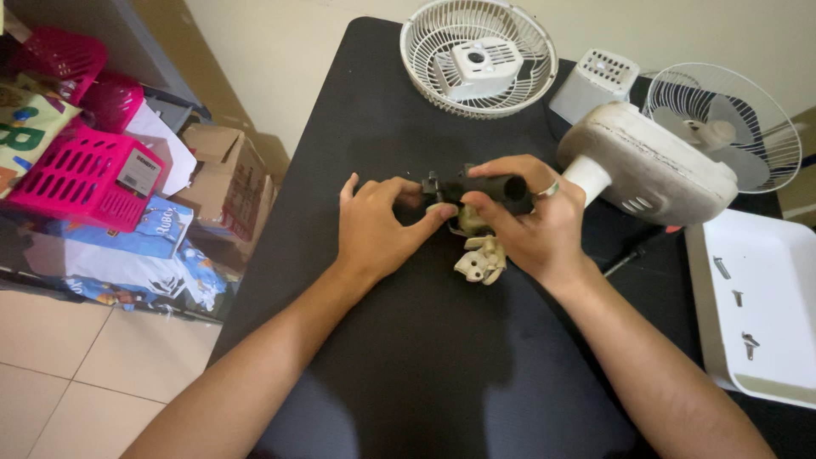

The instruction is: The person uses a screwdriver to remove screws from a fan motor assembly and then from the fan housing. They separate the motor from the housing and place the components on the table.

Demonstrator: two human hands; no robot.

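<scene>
Black table: two hands, left hand, right hand, one motor.

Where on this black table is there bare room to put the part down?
Bare: the near table between the forearms, and the far-left strip beside the fan grille. Crowded: the right side, with the fan base, white tray and cream part under the hands.

Even, soft indoor light, moderately bright. Black desk swallows detail, shadows under forearms barely readable. White tray near overexposed (right edge). Wide-angle bend at borders. Centre sharp; slight softness on fingers. No hard glare.
</scene>
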